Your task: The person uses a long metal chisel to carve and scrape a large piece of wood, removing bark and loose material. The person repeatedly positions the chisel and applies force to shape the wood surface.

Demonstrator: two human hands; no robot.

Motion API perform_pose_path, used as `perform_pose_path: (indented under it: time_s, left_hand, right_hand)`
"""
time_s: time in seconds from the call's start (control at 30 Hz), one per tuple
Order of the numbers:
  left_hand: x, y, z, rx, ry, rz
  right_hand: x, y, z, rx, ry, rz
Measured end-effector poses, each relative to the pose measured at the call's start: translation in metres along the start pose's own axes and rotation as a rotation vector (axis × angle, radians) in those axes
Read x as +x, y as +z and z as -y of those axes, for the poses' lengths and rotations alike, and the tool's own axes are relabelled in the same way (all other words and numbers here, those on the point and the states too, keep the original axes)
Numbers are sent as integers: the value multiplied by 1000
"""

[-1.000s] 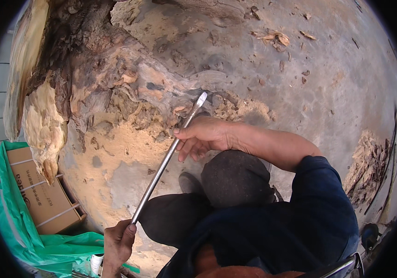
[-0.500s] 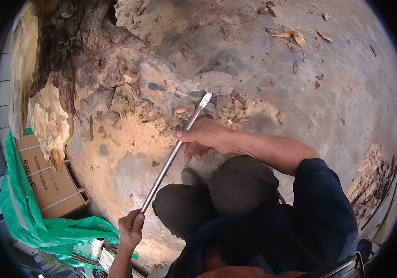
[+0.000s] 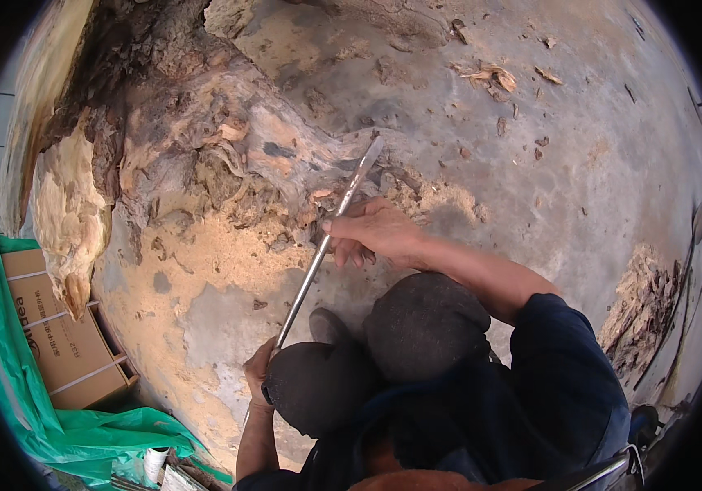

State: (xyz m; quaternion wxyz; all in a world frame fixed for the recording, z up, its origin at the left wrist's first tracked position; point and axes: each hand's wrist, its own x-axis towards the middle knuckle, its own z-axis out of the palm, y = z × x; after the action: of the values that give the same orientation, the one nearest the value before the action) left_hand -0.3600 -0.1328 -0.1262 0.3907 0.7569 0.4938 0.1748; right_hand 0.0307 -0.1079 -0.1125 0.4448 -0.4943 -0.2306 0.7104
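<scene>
A long metal pry bar (image 3: 307,280) with a flat, chisel-like tip slants across the middle of the view. My left hand (image 3: 259,370) is wrapped round its lower part, partly hidden by my dark-clad knee. Farther up, my right hand (image 3: 377,231) holds the shaft between thumb and fingers, the other fingers curled below. Past my right hand, the tip lies over the end of a weathered tree root (image 3: 289,135). Whether the tip touches the wood I cannot tell. The root belongs to a large, rough stump with bark and rotted hollows at the upper left.
Sawdust (image 3: 212,241) and wood crumbs cover the concrete floor (image 3: 547,213) around the root. Bark chips (image 3: 494,78) lie at the far right, and a debris heap (image 3: 641,307) by the right edge. A cardboard box (image 3: 60,335) and green tarp (image 3: 81,442) stand at the left.
The bar has swung steeper, its tip moving farther away and slightly right. My left hand has shifted right, against my knee. The whole view has shifted a little.
</scene>
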Motion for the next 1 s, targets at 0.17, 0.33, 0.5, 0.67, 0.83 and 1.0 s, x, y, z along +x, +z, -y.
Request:
perform_pose_path:
  time_s: [0.17, 0.33, 0.5, 0.67, 0.83, 1.0]
  left_hand:
    - [20, -39, -20, 17, -81, 112]
    - [-11, -61, -24, -8, -72, 36]
    - [-67, -80, -39, -203, -425, 11]
    - [-94, -90, -56, -367, -620, -31]
    - [-85, -91, -51, -471, -696, 24]
    - [-67, -80, -36, -654, -777, 83]
  right_hand:
    - [-18, 11, 25, -119, -80, -52]
    - [-9, 35, 37, -292, 8, 143]
    - [18, 82, 46, -326, 182, 322]
    - [43, 119, 30, -322, 285, 397]
    - [62, 125, 20, -262, 368, 303]
    - [79, 139, 14, -278, 341, 189]
